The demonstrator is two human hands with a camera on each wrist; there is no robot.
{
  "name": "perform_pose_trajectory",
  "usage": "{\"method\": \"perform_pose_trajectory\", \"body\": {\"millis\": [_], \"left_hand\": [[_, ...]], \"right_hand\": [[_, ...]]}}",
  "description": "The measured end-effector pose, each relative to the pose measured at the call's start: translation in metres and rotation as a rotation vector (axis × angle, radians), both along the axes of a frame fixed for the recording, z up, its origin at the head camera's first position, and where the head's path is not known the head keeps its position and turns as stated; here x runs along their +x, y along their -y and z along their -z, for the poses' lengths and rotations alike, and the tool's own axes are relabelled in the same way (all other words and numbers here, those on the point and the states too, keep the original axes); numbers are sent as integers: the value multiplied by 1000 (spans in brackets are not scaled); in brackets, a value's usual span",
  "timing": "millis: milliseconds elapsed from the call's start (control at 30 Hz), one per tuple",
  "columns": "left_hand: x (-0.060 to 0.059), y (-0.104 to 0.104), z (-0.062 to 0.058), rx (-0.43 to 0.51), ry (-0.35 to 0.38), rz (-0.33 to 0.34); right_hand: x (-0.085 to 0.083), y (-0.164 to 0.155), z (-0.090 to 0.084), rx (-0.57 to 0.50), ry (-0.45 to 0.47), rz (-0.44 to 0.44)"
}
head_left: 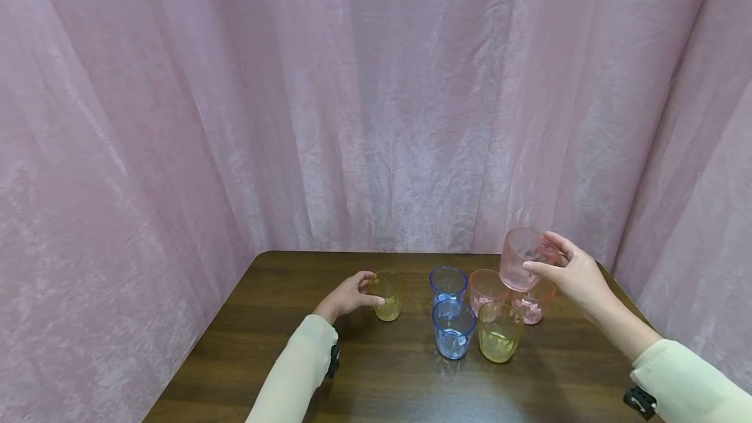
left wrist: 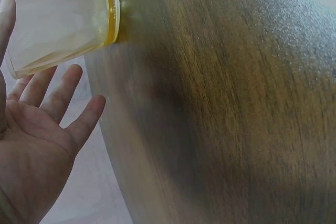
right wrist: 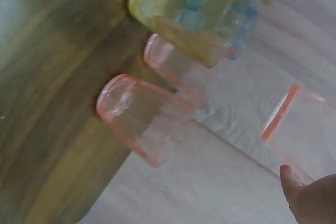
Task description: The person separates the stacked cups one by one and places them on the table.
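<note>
Pink cup (head_left: 521,258) is held in the air by the right hand (head_left: 572,274), whose thumb and fingers curl round its side; it hangs tilted just above another pink cup (head_left: 533,305) at the right end of the group, not touching it as far as I can tell. On the wooden table (head_left: 376,384) stand five more cups in a cluster: two blue cups (head_left: 454,328) one behind the other, a peach cup (head_left: 485,287) behind, a yellow cup (head_left: 499,331) in front, and the pink one under the lifted cup. A second yellow cup (head_left: 388,295) stands apart on the left, and the left hand (head_left: 350,295) is beside it; in the left wrist view the fingers (left wrist: 58,95) are spread and relaxed, with only a fingertip near the wall of the cup, so it grips nothing. In my judgement the work is in an early part: the cups are gathered close, one pink cup is raised over its pair but not yet set down, and the lone yellow cup is still away from the others. A pink curtain (head_left: 376,96) hangs behind the table.
</note>
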State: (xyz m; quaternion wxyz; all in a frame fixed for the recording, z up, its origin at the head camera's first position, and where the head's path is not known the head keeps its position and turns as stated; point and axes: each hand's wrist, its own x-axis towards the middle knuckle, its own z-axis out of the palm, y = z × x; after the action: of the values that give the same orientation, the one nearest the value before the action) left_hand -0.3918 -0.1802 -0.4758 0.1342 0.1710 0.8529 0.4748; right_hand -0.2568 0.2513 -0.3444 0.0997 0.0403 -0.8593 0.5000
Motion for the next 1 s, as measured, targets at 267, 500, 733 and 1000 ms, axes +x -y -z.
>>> {"method": "perform_pose_trajectory", "body": {"millis": [267, 500, 733, 1000], "left_hand": [[0, 0, 1, 8, 3, 1], [0, 0, 2, -4, 5, 2], [1, 0, 0, -20, 17, -14], [1, 0, 0, -20, 11, -18]], "right_hand": [[4, -18, 16, 14, 8, 27], [12, -33, 36, 37, -30, 29], [23, -44, 52, 33, 52, -5], [30, -50, 75, -16, 100, -51]]}}
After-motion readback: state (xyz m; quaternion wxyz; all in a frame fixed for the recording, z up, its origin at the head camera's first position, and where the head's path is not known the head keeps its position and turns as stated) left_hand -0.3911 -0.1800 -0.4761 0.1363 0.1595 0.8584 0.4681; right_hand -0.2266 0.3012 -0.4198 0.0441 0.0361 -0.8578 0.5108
